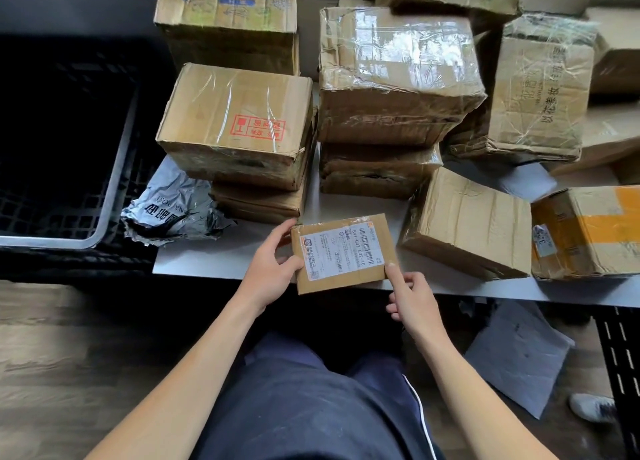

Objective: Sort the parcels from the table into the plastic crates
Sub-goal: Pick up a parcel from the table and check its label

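A small flat cardboard parcel (360, 276) with a white shipping label lies at the near edge of the white table (207, 262). My left hand (273, 269) grips its left side, thumb on top and fingers behind the far left corner. My right hand (412, 295) touches the parcel's near right corner with the index finger stretched out, the other fingers curled. A dark plastic crate (114, 168) with a grey rim stands to the left of the table.
Several taped cardboard boxes are stacked across the table, among them one with a red fragile stamp (239, 120) and one with orange tape (588, 231). A crumpled grey mail bag (173, 210) lies at the table's left edge. Another grey bag (516, 352) lies on the floor, right.
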Demonstrator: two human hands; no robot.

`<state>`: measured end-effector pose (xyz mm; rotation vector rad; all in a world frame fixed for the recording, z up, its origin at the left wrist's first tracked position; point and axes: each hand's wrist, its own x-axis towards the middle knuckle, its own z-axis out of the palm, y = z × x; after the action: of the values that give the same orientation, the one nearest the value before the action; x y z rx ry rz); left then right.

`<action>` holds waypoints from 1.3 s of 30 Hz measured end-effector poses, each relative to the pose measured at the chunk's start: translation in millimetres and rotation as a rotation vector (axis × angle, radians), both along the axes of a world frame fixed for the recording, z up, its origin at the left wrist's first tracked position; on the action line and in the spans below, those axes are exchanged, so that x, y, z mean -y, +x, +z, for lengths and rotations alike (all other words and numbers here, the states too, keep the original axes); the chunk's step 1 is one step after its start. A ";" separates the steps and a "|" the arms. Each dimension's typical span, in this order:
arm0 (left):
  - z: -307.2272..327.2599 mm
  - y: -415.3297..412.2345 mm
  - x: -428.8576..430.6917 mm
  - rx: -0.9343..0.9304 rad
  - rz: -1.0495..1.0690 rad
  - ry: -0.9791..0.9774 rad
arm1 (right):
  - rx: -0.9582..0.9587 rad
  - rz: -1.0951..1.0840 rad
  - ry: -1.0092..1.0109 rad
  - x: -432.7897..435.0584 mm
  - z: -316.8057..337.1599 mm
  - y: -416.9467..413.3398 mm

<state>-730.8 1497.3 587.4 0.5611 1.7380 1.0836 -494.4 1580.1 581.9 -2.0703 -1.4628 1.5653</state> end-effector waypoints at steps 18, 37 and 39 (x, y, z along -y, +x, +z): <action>-19.9 25.0 18.5 0.360 0.096 -0.024 | -0.367 -0.062 0.002 -11.4 1.4 -34.0; -17.6 14.9 9.9 0.207 0.051 -0.049 | -0.281 -0.113 0.102 -21.3 5.6 -32.8; -23.2 16.1 11.7 0.237 0.054 -0.097 | -0.259 -0.081 0.106 -17.5 2.3 -33.6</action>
<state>-714.8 1485.6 564.2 0.3137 1.5955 1.0520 -528.0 1597.6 584.2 -1.7689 -1.3219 1.6164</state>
